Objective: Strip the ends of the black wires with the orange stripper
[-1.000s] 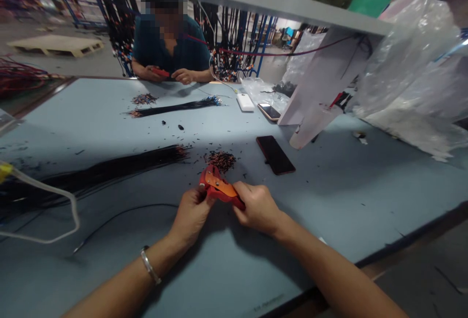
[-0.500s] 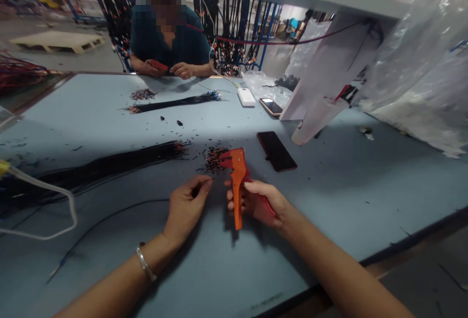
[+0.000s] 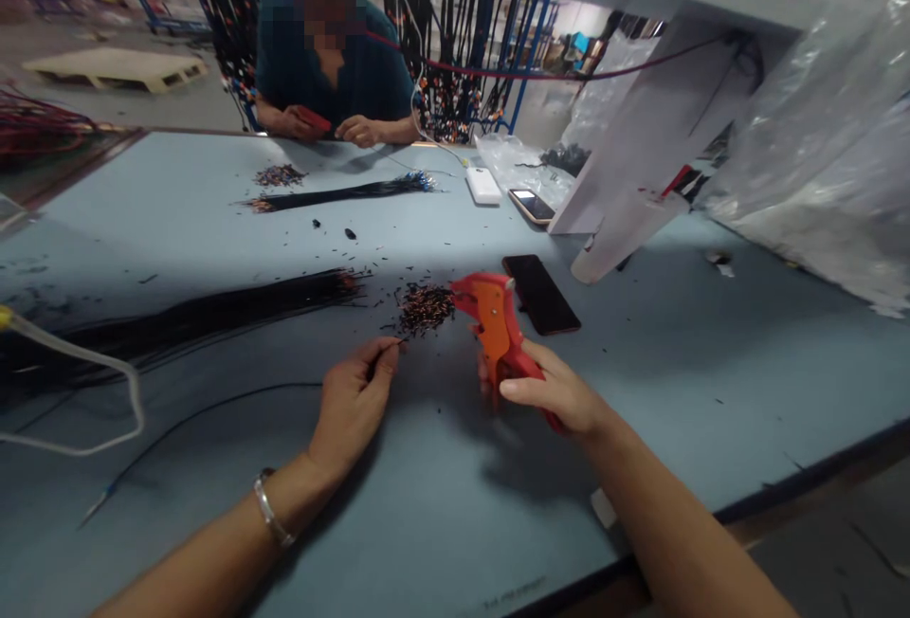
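Rightward swings our wire stripper since the earlier frame, now held up between the offcut pile and smartphone, our right hand wrapped around it! Our left hand pinches the black wire near its tip; best we keep that pinch firm, the end straight.

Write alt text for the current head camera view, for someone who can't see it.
A right hand holds a red and orange hand tool while the left hand pinches a thin black wire above a blue table. Nearby lie a heap of small clippings, a bundle of black wires and a dark phone; a person sits opposite.
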`<state>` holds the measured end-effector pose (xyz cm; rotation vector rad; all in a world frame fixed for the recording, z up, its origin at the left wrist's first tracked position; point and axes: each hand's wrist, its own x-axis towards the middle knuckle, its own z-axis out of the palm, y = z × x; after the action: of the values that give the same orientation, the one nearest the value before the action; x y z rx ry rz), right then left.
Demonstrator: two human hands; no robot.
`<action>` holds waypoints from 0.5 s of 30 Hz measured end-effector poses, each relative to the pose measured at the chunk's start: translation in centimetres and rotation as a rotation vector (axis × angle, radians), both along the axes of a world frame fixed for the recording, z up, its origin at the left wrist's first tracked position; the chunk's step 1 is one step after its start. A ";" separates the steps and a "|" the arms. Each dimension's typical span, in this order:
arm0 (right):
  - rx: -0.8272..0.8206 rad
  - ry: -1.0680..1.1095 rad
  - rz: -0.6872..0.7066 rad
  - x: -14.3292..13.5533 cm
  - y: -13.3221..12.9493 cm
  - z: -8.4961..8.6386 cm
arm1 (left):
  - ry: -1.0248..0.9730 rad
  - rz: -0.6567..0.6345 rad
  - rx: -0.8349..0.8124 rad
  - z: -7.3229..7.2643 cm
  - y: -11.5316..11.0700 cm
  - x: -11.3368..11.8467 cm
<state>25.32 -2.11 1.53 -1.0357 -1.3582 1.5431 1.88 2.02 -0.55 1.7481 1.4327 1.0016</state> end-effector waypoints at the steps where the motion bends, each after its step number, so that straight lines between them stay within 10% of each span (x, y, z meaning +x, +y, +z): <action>1: 0.079 -0.139 0.000 -0.1 -0.1 0.3 | 0.003 0.000 0.014 0.0 -0.1 0.0; 8: 0.385 -0.544 -0.080 -1.5 -1.0 1.6 | -0.022 0.016 0.057 0.3 -0.5 0.3; 15: -0.170 0.169 0.149 -0.3 -1.1 0.6 | -0.140 -0.024 -0.013 0.6 -0.4 0.1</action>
<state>25.04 -3.23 2.16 -0.8976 -1.2261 1.8396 1.97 1.62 0.02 1.6480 1.3243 1.0771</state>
